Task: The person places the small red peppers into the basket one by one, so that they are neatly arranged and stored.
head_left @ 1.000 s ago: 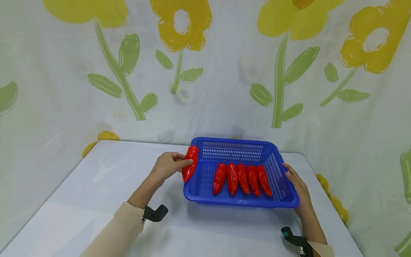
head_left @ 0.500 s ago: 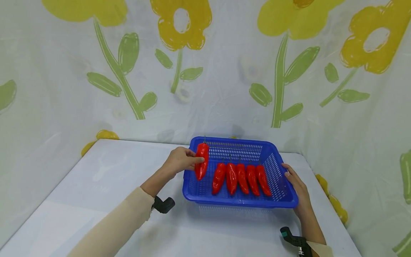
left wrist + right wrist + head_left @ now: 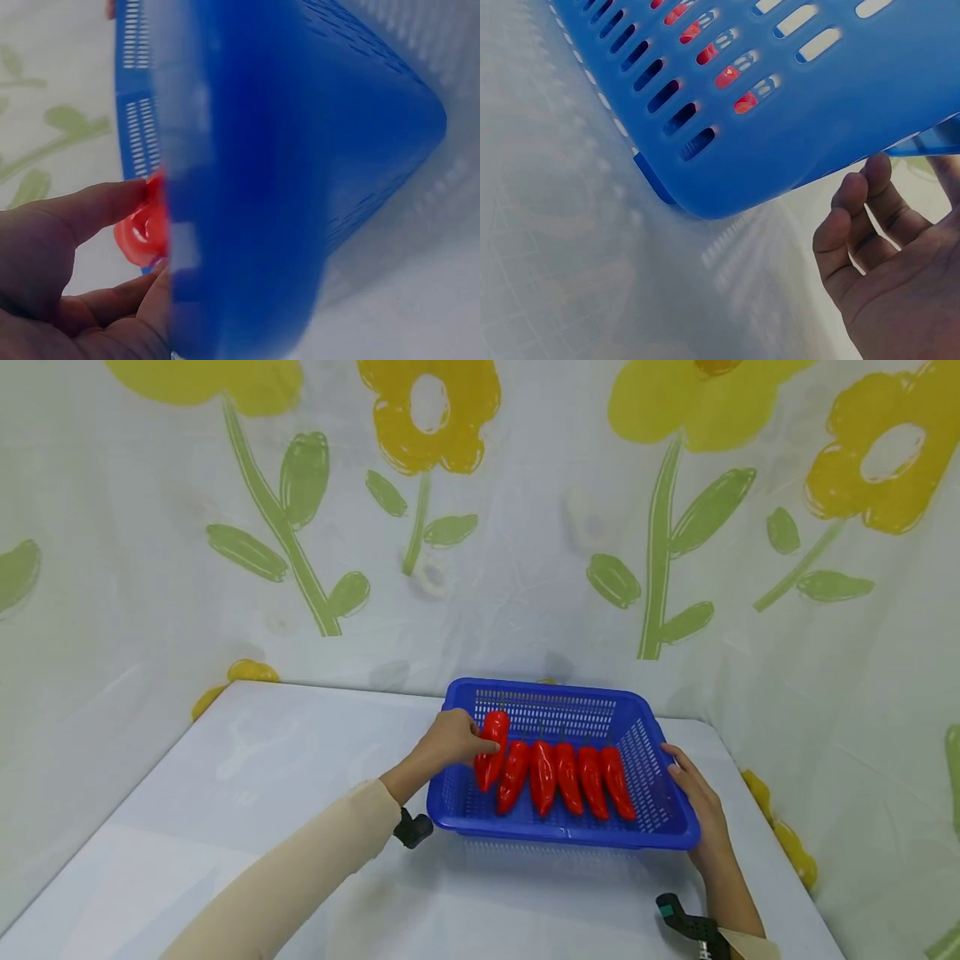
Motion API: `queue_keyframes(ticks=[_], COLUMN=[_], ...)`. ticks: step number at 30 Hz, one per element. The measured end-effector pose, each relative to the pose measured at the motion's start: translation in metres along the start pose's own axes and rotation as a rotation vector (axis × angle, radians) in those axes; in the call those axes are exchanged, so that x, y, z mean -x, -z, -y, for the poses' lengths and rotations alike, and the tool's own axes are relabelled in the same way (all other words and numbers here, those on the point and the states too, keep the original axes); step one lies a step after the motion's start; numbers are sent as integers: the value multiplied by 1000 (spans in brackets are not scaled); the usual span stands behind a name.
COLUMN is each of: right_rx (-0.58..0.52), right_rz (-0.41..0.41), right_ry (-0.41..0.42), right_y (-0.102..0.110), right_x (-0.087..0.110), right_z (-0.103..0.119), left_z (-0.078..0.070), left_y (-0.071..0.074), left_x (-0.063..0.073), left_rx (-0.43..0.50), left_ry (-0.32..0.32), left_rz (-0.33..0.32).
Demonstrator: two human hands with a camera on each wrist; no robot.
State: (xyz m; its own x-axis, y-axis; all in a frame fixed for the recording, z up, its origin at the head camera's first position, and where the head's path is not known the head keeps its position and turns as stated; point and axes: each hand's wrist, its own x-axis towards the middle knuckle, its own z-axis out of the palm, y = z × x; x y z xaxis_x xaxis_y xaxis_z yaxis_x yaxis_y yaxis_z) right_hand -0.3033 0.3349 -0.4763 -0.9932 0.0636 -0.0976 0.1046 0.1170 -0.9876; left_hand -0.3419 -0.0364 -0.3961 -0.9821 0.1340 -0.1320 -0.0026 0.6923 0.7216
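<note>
My left hand (image 3: 453, 740) pinches a red chili pepper (image 3: 492, 724) between thumb and fingers, inside the left part of a blue plastic basket (image 3: 562, 836). The pepper hangs stem up, just left of a row of several more red peppers (image 3: 542, 779) lying side by side on the basket floor. In the left wrist view, the basket's wall hides most of the held pepper (image 3: 141, 234). At the basket's right end my right hand (image 3: 703, 810) grips the rim; the right wrist view has its curled fingers (image 3: 850, 193) beneath that rim.
The basket is on a white table (image 3: 300, 752), near its back edge. Behind stands a pale curtain (image 3: 517, 593) printed with yellow flowers. Dark camera mounts (image 3: 413, 828) sit on both wrists.
My left hand has carried the pepper rightward from over the basket's left rim and lowered it beside the row. The right hand and the basket stay in place.
</note>
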Motion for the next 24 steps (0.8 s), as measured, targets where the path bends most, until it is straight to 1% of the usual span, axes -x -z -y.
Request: queue_keyframes(ticks=[2,4,7,9,12,16,18,20,24], right_rx=[-1,-4,-3,-3,-1,-6,-10,-14,-6], right_rz=[-1,-3,-8,-11,-11,-4,2,7,10], right_ry=[4,3,-4,-8,0,20,26,25,15], right_y=[-1,-2,-2,-1,0,1,0,0,-2], right_x=[0,0,0,-1,-2,-2,-2,-1,2], right_z=[0,0,1,1,3,4,4,3,1], left_z=[-1,-4,-10,-13,-17,-19,-19,-18,-16], left_y=[-3,-5,-8,-9,-12,-16,-18,-20,-24], left_x=[-2,-3,-5,-6,-9,-11,-11,-10,-7], left_rx=[-41,-67,-109,-120,-111,-74,-71,-75,-110], left_ry=[-6,2,32,64,105,164,184,194,191], left_rz=[2,1,3,15,34,53,55,54,52])
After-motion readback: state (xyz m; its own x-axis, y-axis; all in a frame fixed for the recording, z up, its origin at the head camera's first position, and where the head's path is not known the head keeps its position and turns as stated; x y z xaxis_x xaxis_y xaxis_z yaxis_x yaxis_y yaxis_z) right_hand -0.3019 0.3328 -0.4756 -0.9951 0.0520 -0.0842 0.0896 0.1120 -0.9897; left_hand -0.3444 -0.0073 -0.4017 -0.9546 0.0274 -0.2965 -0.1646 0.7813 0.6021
